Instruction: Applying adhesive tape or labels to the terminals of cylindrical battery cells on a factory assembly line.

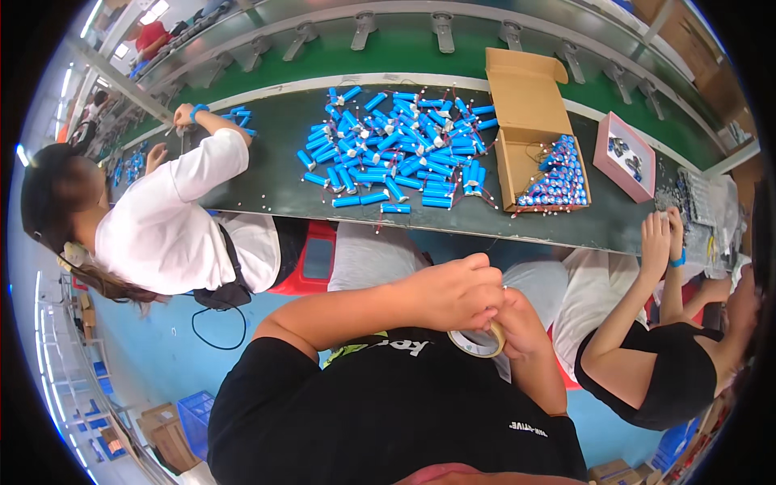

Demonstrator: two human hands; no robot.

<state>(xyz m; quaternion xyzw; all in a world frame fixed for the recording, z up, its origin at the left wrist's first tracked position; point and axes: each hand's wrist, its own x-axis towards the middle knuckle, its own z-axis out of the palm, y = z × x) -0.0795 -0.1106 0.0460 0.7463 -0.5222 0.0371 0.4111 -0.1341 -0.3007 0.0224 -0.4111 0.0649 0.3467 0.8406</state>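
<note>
My left hand [459,293] is closed in front of my chest, its fingertips meeting those of my right hand. What it pinches, if anything, is hidden; a tiny pale spot shows between the hands. My right hand [524,325] is curled round the edge of a roll of tape [465,346], pale yellowish with a white core, hanging below the fingers. Beyond my hands, a large heap of blue cylindrical battery cells [396,145] with pale ends and thin red wires lies on the dark bench [283,174].
An open cardboard box [509,170] holds upright blue cells. A pink box [624,158] with small metal parts stands farther right. Co-workers sit at both sides: a person in white [162,222] and a person in black [663,368]. A green conveyor [396,56] runs behind.
</note>
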